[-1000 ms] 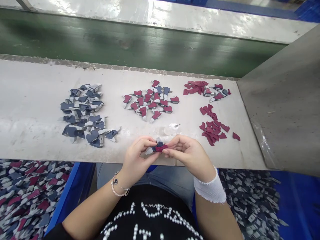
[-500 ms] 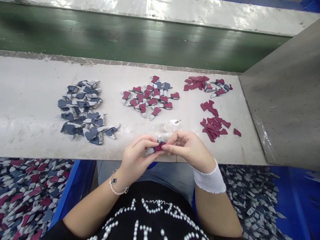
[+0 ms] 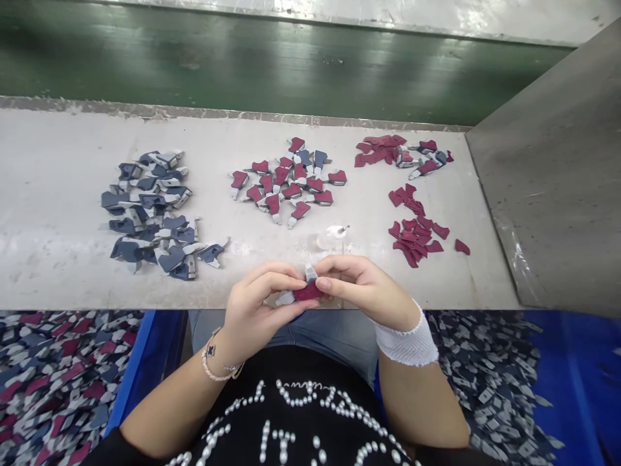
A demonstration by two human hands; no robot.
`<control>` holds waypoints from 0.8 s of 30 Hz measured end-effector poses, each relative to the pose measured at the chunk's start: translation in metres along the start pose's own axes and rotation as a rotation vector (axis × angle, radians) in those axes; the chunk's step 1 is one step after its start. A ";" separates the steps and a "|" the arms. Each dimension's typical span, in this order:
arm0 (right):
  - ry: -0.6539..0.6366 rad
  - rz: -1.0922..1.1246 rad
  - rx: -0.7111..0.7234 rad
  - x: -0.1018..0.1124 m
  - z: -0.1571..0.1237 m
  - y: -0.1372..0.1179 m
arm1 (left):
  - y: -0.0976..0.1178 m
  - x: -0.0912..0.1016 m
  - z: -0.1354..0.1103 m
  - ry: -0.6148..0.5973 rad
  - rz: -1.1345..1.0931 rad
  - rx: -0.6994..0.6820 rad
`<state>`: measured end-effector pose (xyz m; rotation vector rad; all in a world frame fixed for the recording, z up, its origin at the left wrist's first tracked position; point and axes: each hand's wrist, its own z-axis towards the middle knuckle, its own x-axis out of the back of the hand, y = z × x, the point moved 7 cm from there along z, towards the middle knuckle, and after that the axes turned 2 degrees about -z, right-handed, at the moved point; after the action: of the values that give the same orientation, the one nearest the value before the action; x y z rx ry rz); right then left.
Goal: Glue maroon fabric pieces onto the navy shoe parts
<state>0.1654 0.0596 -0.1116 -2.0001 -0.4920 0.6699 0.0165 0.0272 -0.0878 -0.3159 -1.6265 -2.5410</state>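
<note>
Between both hands, just above the table's front edge, is a small grey and navy plastic part with a maroon pad (image 3: 307, 291) on its face. My left hand (image 3: 264, 294) is closed on its left side, thumb below and fingers above. My right hand (image 3: 361, 285) pinches its right side, the thumb lying on the maroon pad. Grey ends of the part stick out at the top and the left. Beyond the hands lies a small translucent white bottle (image 3: 330, 238) with a thin metal tip.
Navy and grey parts (image 3: 150, 200) lie piled at left. Maroon-faced parts (image 3: 291, 184) sit in the middle, loose maroon pads (image 3: 412, 239) at right. A metal panel (image 3: 553, 175) bounds the right side. Blue bins (image 3: 129, 369) full of parts stand below the table on both sides.
The part has turned a little and its maroon face shows more fully. Both hands stay on it, the left slightly farther left. The camera view has shifted slightly.
</note>
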 end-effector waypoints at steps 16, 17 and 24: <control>0.261 -0.674 0.244 -0.018 -0.013 -0.029 | 0.003 0.001 0.004 0.016 0.001 0.022; 0.281 -0.693 0.257 -0.019 -0.014 -0.030 | 0.004 0.001 0.004 0.021 0.000 0.018; 0.309 -0.731 0.259 -0.024 -0.019 -0.031 | 0.005 -0.002 0.000 0.060 -0.029 0.027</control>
<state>0.1566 0.0478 -0.0708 -1.4869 -0.8341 -0.0317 0.0191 0.0249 -0.0836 -0.2126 -1.6544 -2.5213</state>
